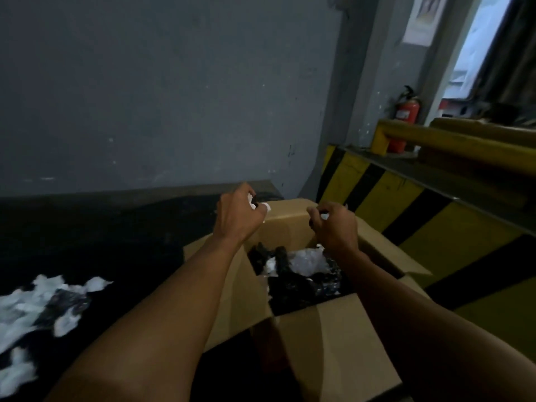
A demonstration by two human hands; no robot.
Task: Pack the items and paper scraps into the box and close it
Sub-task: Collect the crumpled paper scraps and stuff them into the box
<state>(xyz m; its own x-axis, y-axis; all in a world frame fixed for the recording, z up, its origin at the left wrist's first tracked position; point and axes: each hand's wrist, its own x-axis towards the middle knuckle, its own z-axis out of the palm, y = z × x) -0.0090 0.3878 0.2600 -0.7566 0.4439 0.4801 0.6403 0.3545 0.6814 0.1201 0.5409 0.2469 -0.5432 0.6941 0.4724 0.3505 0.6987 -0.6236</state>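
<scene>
An open cardboard box (333, 338) stands on the dark table with its flaps spread outwards. Inside lie black items (304, 288) and white paper scraps (307, 261). My left hand (236, 216) hovers over the box's far left corner, its fingers curled round white scraps and something dark. Above the far right part of the opening, my right hand (333, 224) likewise grips a small white scrap with a dark piece. More white paper scraps (37, 303) lie in a pile on the table at the left, around a dark shiny item (63, 303).
A grey wall rises behind the dark table (121, 236). To the right runs a yellow and black striped barrier (406, 204) with a yellow rail above it. A red fire extinguisher (406, 117) stands at the back right near a doorway.
</scene>
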